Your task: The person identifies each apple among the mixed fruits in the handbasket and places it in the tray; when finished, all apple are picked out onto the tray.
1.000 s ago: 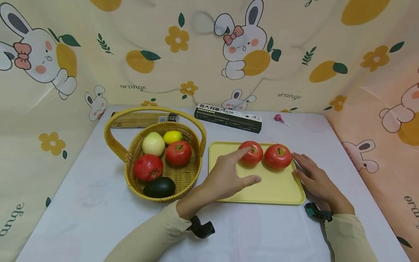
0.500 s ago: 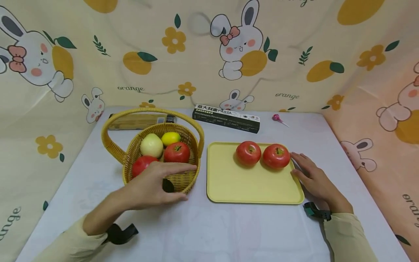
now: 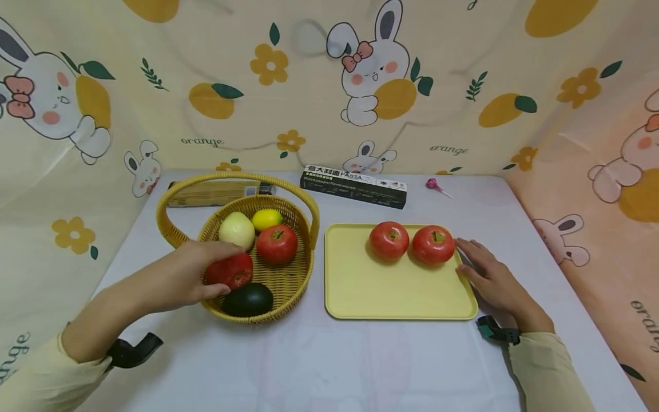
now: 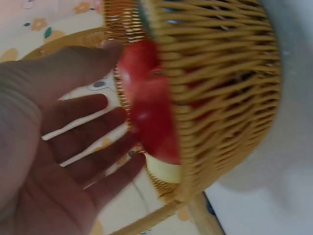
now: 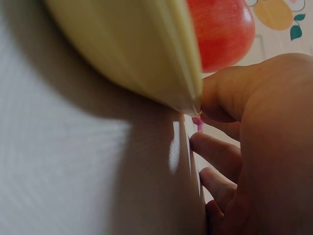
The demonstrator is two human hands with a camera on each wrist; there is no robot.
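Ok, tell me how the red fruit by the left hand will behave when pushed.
The red fruit looks shiny, so it may feel slippery against the left hand. Its rounded shape suggests it could roll, though the dark green fruit beside it and the basket around it would probably limit that.

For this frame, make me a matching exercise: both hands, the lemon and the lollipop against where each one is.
1. left hand
2. right hand
3. lemon
4. lollipop

A. at the right edge of the tray
B. beyond the tray, right of the pasta box
C. spread at a red fruit
D. in the far part of the basket

Pairs: 1-C, 2-A, 3-D, 4-B
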